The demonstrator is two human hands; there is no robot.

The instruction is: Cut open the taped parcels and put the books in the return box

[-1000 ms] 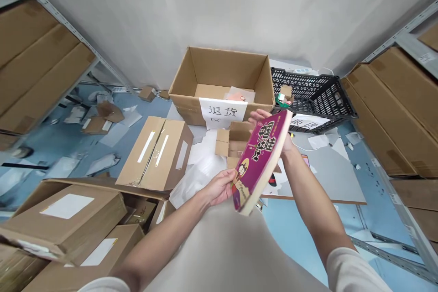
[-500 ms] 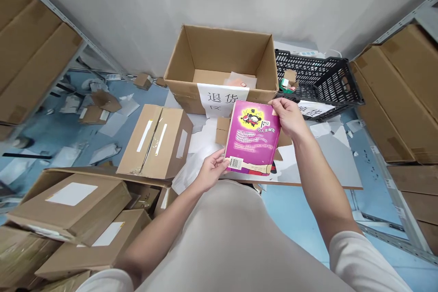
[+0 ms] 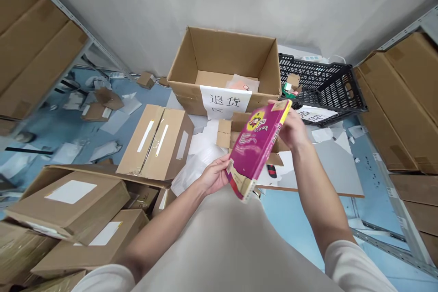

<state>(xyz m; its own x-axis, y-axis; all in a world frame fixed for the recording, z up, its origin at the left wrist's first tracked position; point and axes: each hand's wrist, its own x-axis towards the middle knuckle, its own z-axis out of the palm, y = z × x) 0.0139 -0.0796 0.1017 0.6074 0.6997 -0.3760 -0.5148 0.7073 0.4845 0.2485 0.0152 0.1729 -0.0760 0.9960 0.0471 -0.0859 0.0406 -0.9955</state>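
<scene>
The left hand (image 3: 215, 175) has its thumb and fingers clamped on the lower left edge of a purple book (image 3: 251, 146). The right hand (image 3: 293, 130) is behind the upper spine side; its fingers are mostly hidden, so I cannot tell whether they pinch or only support.

Half a second ago the back cover faced up squarely; now the book is tilted, with its spine showing along the right, which suggests it is being turned over for a look at its sides.

Just beyond and below the fingers is a small open carton (image 3: 224, 134), partly covered by the book. Farther off stands a big box (image 3: 236, 54), its near rim close to the book's top, and a black crate (image 3: 342, 82) lies beyond the right fingers. Left of the left fingers, a closed box (image 3: 147, 141) limits sideways room; bare table (image 3: 338, 169) is right of the right wrist.
</scene>
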